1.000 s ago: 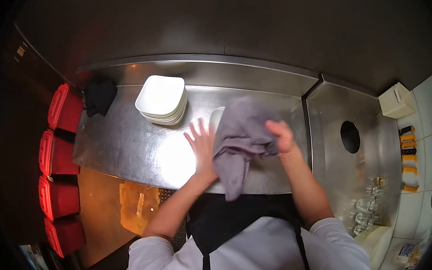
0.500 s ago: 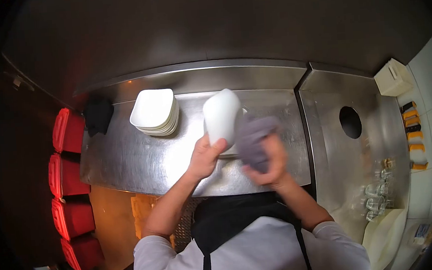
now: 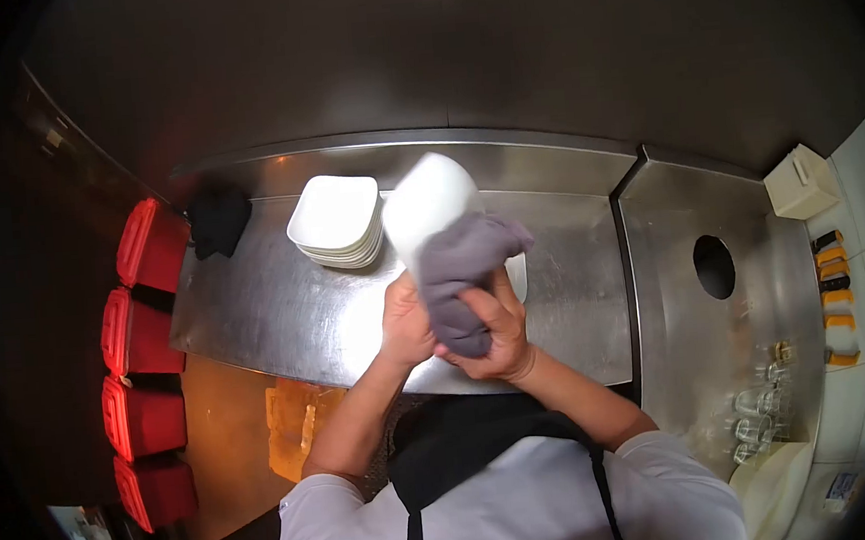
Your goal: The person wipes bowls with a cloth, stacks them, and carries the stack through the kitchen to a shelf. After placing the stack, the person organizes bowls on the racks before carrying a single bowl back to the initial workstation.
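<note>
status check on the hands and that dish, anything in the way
Left hand gripping white dish, raised above counter. Right hand holding grey cloth against it. No obstruction seen; cloth hides part of dish.

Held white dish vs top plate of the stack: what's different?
The held dish is tilted; the top stacked plate lies roughly flat. The left hand grips the held dish; the top stacked plate rests on others. Grey cloth partly covers the held dish; the top stacked plate is uncovered. Both are white.
</note>
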Available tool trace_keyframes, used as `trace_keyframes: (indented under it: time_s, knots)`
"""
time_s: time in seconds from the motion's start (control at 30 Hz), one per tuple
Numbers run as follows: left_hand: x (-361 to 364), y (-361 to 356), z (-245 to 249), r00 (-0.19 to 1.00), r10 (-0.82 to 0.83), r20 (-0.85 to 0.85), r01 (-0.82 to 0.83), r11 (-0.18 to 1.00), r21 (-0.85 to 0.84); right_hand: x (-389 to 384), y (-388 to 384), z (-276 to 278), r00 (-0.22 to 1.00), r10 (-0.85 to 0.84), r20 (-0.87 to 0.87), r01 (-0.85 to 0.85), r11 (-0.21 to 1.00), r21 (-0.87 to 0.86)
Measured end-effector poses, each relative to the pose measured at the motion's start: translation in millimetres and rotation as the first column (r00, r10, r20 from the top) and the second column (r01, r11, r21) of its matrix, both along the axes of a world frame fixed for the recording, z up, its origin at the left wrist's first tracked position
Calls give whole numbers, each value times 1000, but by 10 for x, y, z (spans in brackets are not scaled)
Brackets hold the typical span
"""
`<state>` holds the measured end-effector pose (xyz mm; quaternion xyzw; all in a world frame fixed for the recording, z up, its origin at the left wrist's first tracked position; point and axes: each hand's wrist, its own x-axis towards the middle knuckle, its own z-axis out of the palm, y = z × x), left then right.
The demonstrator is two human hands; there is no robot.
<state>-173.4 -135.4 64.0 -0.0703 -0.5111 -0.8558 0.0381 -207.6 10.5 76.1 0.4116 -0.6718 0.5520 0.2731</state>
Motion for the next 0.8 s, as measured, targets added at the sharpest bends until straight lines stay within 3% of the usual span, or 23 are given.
trace_keyframes:
  time_s: [0.07, 0.13, 0.2, 0.23, 0.27, 0.33, 0.37, 0.4, 0.47, 0.53, 0.57, 0.6, 0.63, 0.8]
  knots:
    - [3, -91, -70, 952, -34, -306, -128, 860, -494, -225, 82, 509, 994, -12, -106, 36, 972, 234]
    - [197, 83, -13, 990, -133, -51, 129, 988, -87, -465, 75, 813, 936, 145, 320, -155, 988, 6]
    - [313, 131, 110, 989, -110, -103, 93, 982, -164, -789, 208, 783, 621, 400, 674, -226, 915, -334]
    - [317, 143, 215, 967, -42, -252, -26, 965, -259, -868, 284, 650, 489, 543, 682, -284, 839, -464]
    - [276, 140, 278, 914, 17, -406, -163, 930, -329, -787, 204, 457, 416, 559, 717, -147, 819, -554]
    - [164, 47, 303, 907, 47, -418, -274, 820, -502, -281, -46, 67, 245, 610, 754, 154, 743, -651]
    - [128, -34, 315, 909, 62, -411, -316, 746, -586, -106, -154, 22, 245, 631, 736, 165, 721, -673]
    - [46, -162, 362, 913, -2, -408, -334, 569, -751, 27, -226, -9, 244, 655, 715, 180, 694, -698]
    - [-48, -320, 429, 931, 30, -364, -316, 564, -763, -34, -127, -254, 183, 756, 629, 84, 625, -776]
    - [-214, -549, 344, 782, -1, -623, -574, 386, -722, -164, 104, -134, 162, 657, 736, 69, 737, -673]
    - [-254, -688, 367, 776, -85, -625, -595, 227, -771, -153, 224, -4, 281, 573, 770, 33, 796, -605]
    - [-347, -915, 175, 764, -99, -637, -629, 106, -770, -194, 336, -22, 339, 590, 733, 57, 764, -642]
    - [-401, -1130, 104, 802, -93, -590, -594, -26, -804, -263, 453, -55, 345, 620, 704, 57, 735, -675]
    - [-538, -1947, -32, 918, -179, -355, -392, -256, -884, -366, 696, -111, 319, 701, 638, 80, 650, -755]
